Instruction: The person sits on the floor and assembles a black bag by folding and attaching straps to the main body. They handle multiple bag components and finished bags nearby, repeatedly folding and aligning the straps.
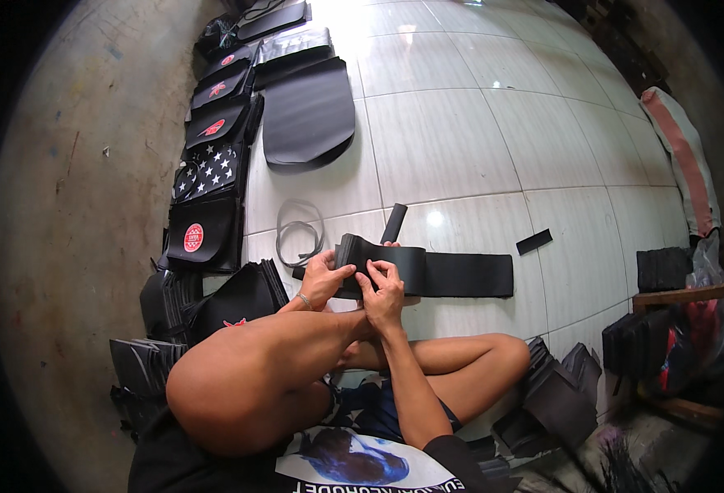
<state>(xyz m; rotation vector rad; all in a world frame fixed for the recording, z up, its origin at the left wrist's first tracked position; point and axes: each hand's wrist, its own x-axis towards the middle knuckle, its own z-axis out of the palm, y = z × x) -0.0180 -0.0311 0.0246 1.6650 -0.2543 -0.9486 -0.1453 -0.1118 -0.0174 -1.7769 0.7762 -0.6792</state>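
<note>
Between my knees, a stack of black leather-like strips [349,249] stands with its end up. My left hand [319,281] is closed around the left side of that stack, thumb pressed on its face. The fingers of my right hand [384,294] pinch at the face of the strips, just right of the left thumb. From there a wide black strip [468,275] bends over and runs flat to the right along the floor. The exact edge between my right fingertips is too small to make out. My foot is partly hidden behind the strips.
Black flaps and panels [308,115] lie in rows to the left, one with a star pattern [207,171]. A coil of thin grey strip [300,238] and small black offcuts [534,241] lie on the tiles [444,156]. Piles of black pieces [559,403] and a low wooden stand [684,296] are at right.
</note>
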